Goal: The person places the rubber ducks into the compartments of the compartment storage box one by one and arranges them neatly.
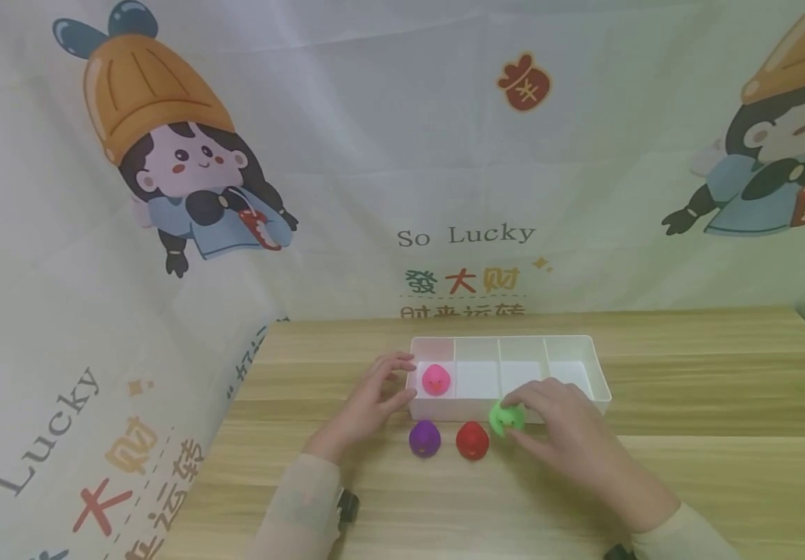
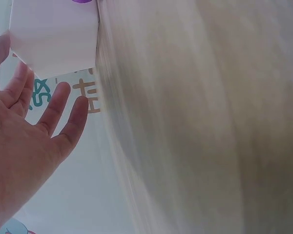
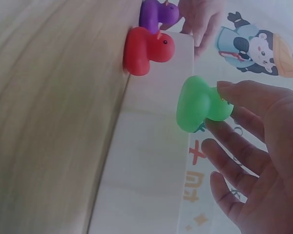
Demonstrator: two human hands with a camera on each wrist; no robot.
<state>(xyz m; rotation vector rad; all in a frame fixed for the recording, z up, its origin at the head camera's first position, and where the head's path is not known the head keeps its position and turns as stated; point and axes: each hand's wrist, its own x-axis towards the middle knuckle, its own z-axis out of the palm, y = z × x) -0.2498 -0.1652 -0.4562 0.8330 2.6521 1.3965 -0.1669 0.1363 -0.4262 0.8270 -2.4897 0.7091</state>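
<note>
My right hand [image 1: 570, 428] pinches a green toy duck [image 1: 507, 418] by its head, between thumb and fingertip. In the right wrist view the green duck [image 3: 198, 105] is raised off the table, in front of the box wall. My left hand [image 1: 372, 400] is at the left end of a white divided box [image 1: 507, 408], fingers spread and tips at its edge. In the left wrist view the thumb touches the box's corner. A pink duck [image 1: 435, 379] sits in the leftmost compartment. On the table before the box stand a purple duck [image 1: 425, 439] and a red duck [image 1: 473, 441].
The wooden table [image 1: 710, 389] runs back to a printed cloth [image 1: 374, 155] that hangs behind it and along the left side. Thin dividers split the box into several compartments in a row.
</note>
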